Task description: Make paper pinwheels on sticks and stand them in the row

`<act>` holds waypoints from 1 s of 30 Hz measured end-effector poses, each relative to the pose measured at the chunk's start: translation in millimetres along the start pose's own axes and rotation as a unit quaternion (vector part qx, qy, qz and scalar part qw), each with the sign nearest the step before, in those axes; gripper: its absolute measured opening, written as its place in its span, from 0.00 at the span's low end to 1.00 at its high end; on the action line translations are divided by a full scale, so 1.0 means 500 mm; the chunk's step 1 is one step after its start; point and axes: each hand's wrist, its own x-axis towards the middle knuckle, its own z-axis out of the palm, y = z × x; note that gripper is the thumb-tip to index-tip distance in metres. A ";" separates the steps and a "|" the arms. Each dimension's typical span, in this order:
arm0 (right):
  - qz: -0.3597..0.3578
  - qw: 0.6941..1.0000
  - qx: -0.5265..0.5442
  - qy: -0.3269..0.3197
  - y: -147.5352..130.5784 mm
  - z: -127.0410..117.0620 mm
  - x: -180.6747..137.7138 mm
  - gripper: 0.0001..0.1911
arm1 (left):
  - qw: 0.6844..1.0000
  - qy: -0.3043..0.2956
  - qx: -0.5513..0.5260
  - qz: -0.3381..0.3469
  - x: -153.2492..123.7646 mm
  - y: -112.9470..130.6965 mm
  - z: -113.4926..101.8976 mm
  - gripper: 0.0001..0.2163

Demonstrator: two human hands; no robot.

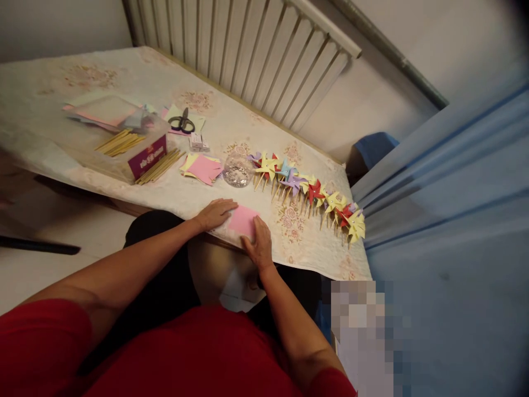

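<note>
A square sheet of pink paper (243, 220) lies flat near the table's front edge, between my two hands. Stretched out on the cloth, my left hand (215, 214) has its fingertips at the sheet's upper left edge. My right hand (261, 245) touches the right edge, thumb apart from the fingers. Beyond the sheet are a stack of pink and yellow cut paper pieces (202, 168) and a clear round dish (238, 171) of small shiny bits. A row of paper pinwheels (293, 183) on sticks, in several colours, runs along the right side.
To the left, wooden sticks (159, 167) lie beside a clear plastic package (88, 151) with more sticks. Black-handled scissors (182, 122) rest on paper near small white boxes (198, 143). A radiator (248, 49) stands behind the table; a blue curtain (450, 220) hangs at right.
</note>
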 end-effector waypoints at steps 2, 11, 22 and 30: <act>-0.003 1.000 0.006 0.022 0.014 0.000 -0.002 0.34 | 0.998 0.048 -0.031 -0.026 0.009 0.004 0.001 0.21; 0.053 0.993 0.051 0.088 0.010 0.009 -0.001 0.27 | 0.982 0.153 -0.091 -0.056 0.106 0.037 0.022 0.16; 0.306 0.932 0.143 0.134 0.029 0.023 0.040 0.28 | 0.994 0.068 -0.079 -0.041 0.160 0.023 0.010 0.16; 0.297 0.942 0.137 0.069 0.066 0.015 0.093 0.26 | 0.995 0.044 -0.090 -0.029 0.172 0.016 0.005 0.17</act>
